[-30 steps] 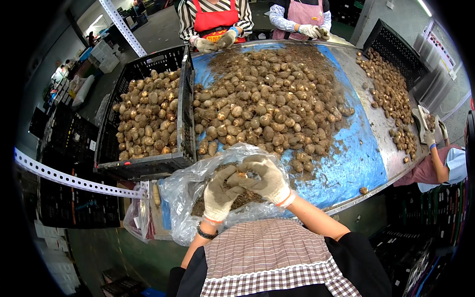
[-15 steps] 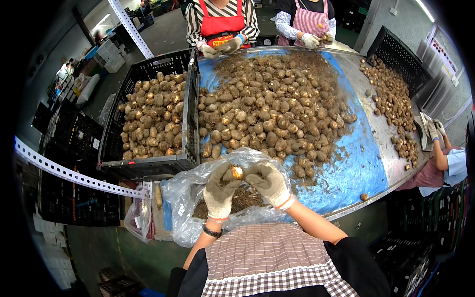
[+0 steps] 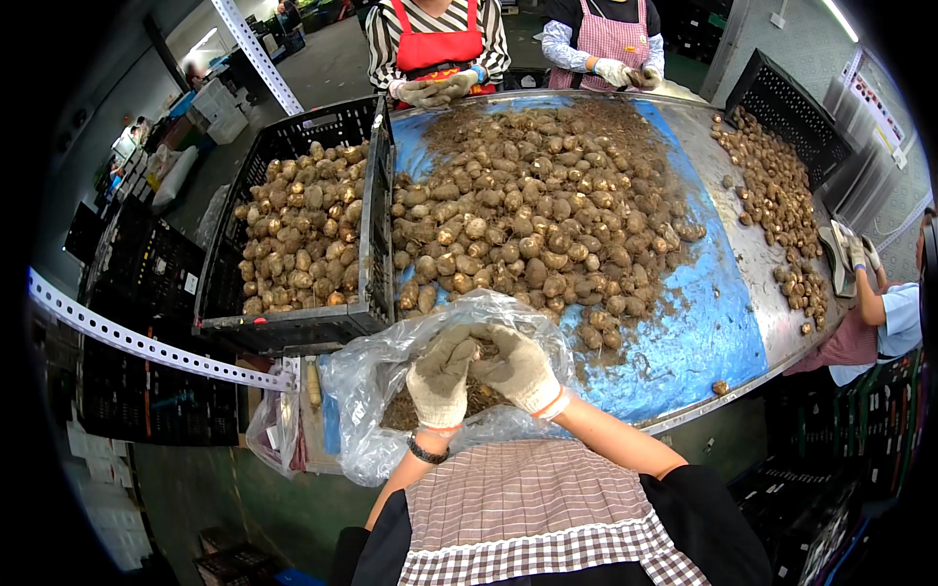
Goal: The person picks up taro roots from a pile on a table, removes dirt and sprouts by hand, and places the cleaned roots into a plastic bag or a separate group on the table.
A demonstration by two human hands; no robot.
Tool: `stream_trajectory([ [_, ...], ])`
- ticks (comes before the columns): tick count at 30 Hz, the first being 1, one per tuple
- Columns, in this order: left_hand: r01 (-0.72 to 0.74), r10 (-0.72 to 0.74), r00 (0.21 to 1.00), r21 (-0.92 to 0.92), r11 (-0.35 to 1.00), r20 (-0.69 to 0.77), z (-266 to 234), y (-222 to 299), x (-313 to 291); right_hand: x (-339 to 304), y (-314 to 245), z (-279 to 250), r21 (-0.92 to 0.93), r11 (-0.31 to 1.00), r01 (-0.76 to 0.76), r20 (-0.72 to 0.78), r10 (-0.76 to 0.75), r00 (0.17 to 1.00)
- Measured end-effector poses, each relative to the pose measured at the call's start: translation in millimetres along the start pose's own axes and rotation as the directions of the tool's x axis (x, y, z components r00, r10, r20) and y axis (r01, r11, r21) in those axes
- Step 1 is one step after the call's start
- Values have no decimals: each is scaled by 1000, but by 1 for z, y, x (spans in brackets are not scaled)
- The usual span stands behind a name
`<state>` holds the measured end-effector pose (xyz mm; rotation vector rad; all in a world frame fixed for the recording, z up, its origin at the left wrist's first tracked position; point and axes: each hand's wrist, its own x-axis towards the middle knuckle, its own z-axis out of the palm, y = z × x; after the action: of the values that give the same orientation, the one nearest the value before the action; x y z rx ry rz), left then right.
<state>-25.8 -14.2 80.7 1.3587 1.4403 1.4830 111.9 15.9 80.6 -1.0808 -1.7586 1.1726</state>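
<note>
My left hand [image 3: 442, 379] and my right hand [image 3: 521, 368], in soiled white work gloves, are brought together with fingers closed around a small taro [image 3: 482, 349]. Only a sliver of it shows between the gloves. Below them a clear plastic bag [image 3: 366, 376] lies spread at the table's near edge, with brown peelings and root scraps [image 3: 481, 398] inside. Just beyond the hands, a big heap of brown taros [image 3: 537, 215] covers a blue sheet [image 3: 713, 322].
At left stands a black crate [image 3: 379, 210] filled with taros. More taros [image 3: 777, 195] lie at right beside a tipped black crate [image 3: 789, 122]. Two gloved co-workers [image 3: 440, 44] stand across the table; another [image 3: 870, 322] works at the right. A perforated white rail [image 3: 156, 347] crosses at left.
My hands have closed in on each other, and the pale cut face of the taro that showed between them is now mostly hidden. The co-workers' hands have shifted slightly.
</note>
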Motion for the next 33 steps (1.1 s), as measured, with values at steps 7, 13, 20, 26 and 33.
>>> stream_trajectory([
  [7, -92, 139, 981, 307, 947, -136, -4, -19, 7, -4, 7, -5, 214, 972, -98, 62, 86, 994],
  [13, 294, -296, 955, -190, 937, 18, -28, -44, 1, -11, 18, -12, 568, 814, -122, 36, 124, 992],
  [20, 20, -31, 988, 71, 997, 152, -9, -22, -6, -8, -4, -15, -6, 990, -143, 33, 143, 989],
  [26, 119, -122, 992, -126, 985, -12, -7, -34, -8, -8, 12, -13, 225, 970, -89, 67, 75, 995],
  [33, 491, -538, 841, -340, 802, -53, -25, -57, -5, -8, 25, -6, 367, 930, -4, 37, -10, 999],
])
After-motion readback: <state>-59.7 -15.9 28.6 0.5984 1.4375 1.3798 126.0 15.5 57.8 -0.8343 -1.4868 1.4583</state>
